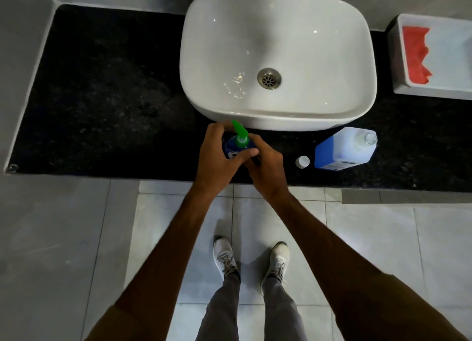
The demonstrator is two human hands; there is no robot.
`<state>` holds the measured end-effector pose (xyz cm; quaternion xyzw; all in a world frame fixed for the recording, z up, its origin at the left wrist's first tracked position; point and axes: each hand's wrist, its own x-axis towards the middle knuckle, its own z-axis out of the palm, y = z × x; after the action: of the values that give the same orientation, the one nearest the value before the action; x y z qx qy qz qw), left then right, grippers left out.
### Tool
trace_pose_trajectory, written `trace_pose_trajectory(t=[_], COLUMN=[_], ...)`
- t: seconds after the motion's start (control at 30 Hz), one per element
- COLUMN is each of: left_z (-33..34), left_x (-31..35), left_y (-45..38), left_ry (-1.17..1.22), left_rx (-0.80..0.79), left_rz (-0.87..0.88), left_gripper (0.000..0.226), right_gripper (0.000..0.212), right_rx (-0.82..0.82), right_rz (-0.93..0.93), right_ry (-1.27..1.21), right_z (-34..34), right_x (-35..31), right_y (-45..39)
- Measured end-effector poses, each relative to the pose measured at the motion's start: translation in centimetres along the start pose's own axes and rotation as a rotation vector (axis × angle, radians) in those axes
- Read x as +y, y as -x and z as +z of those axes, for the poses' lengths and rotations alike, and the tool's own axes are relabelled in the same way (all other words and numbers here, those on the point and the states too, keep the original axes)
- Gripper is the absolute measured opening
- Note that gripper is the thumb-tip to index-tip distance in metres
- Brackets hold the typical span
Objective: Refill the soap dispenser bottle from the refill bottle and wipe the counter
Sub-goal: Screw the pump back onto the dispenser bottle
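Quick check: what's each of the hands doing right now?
Left hand: grips the blue soap dispenser bottle on the black counter.
Right hand: fingers curled against the bottle's right side, below the green pump.

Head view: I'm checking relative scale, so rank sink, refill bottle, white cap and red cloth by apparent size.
1. sink
2. refill bottle
3. red cloth, close to the bottle and partly hidden, so unsure
4. white cap
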<state>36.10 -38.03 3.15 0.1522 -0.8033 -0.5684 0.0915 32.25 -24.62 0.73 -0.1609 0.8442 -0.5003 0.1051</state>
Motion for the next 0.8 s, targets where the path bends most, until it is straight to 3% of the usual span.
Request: trace_pose_trajectory(t=[0.07, 0.13, 0.3, 0.37, 0.47, 0.53, 0.8], left_z=[0.5, 0.3, -0.6, 0.0, 1.1, 1.6, -0.5], left_x=[0.0, -0.2, -0.3, 0.0, 0.2, 0.1, 0.3], left_y=[0.2, 0.0, -0.5, -0.2, 0.1, 0.2, -0.9], left_ry=[-0.032, -0.066, -0.005, -0.023, 0.002, 0.033, 0.009], left_rx=[0.115, 0.108, -0.191, -0.104, 0.116, 0.161, -0.128], left_rz=[-0.024, -0.010, -0.011, -0.016, -0.049, -0.091, -0.046], left_gripper=[0.043, 0.035, 0.048, 0.052, 0.037, 0.034, 0.040], right_gripper=[0.045, 0.047, 0.044, 0.041, 0.045, 0.046, 0.047], right_rx=[-0.009, -0.010, -0.014, 0.001, -0.010, -0.026, -0.051], right_rz=[0.009, 0.023, 0.023, 0.010, 0.015, 0.018, 0.026], right_ry=[-0.023, -0.028, -0.017, -0.008, -0.015, -0.015, -0.013], right_z=[0.0, 0.0, 0.0, 0.0, 0.0, -0.2, -0.6], right_x=[-0.1, -0.2, 0.0, 0.0, -0.2, -0.1, -0.1], right_y=[0.0, -0.1, -0.1, 0.0, -0.1, -0.3, -0.5])
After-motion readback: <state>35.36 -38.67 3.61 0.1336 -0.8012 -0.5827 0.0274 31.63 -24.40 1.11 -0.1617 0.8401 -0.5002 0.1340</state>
